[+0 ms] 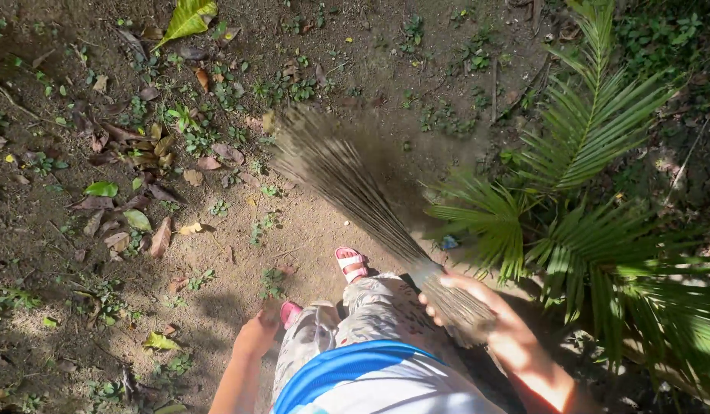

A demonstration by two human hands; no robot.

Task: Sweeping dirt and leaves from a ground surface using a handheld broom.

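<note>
My right hand grips the bound base of a stick broom. Its long thin bristles fan out up and to the left over bare dirt, blurred by motion. My left hand hangs by my side with the fingers curled and nothing visible in it. Below me I see patterned trousers, a blue and white top, and pink and white sandals on the ground.
Dry brown and yellow-green fallen leaves lie scattered on the dirt at the left and top. A small palm plant with green fronds stands close on the right. Low weeds dot the ground.
</note>
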